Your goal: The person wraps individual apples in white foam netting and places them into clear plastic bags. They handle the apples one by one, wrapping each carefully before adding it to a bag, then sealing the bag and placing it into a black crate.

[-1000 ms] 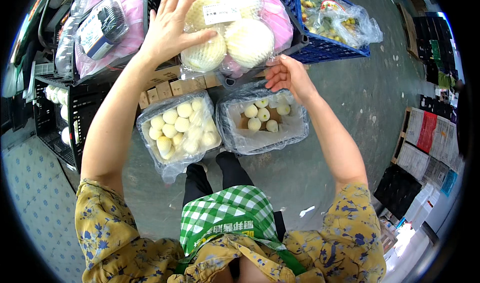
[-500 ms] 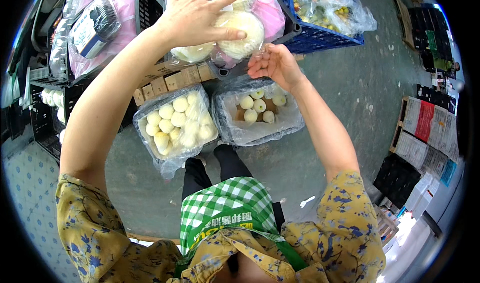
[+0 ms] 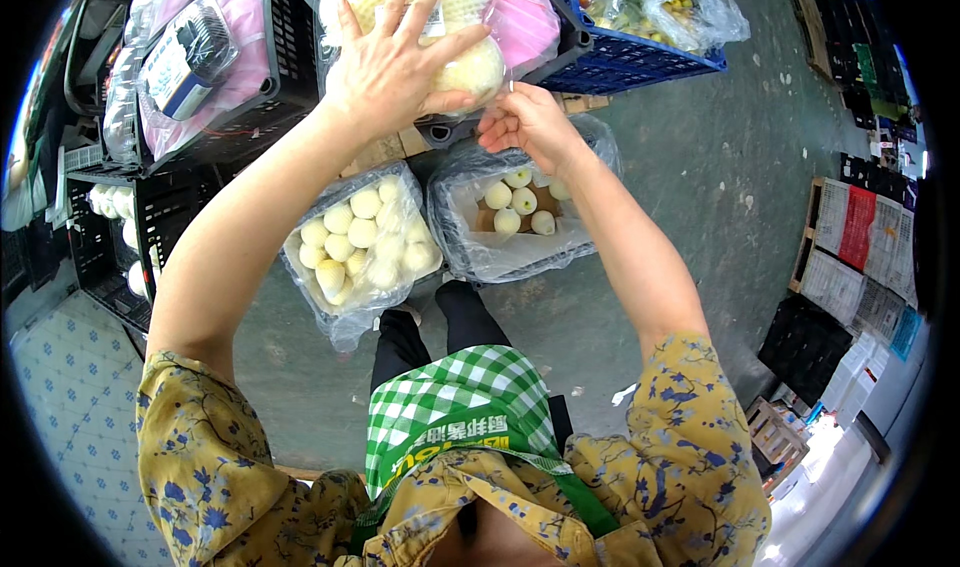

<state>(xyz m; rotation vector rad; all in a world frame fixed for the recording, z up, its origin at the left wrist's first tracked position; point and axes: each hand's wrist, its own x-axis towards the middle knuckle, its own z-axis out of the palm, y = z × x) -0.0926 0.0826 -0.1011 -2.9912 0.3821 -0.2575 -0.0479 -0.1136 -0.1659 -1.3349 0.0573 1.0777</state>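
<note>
My left hand lies spread, palm down, on a clear plastic pack of round pale fruits in white foam nets. The pack rests on the pink-lined crate at the top. At the pack's right edge is my right hand, fingers curled, thumb and forefinger pinched on what looks like its clear plastic edge. Below stand two plastic-lined boxes. The left box is full of pale round fruits, partly under film; the right box has several at its far side.
A blue crate of small yellow-green fruits under plastic stands at the upper right. At the upper left, a black crate carries a dark clear-topped package on pink lining. Pallets with flattened cartons line the right side.
My left hand has come slightly lower and still lies spread on the pack. The right hand has shifted left, its fingers closing at the pack's edge. The whole view has tilted slightly.
</note>
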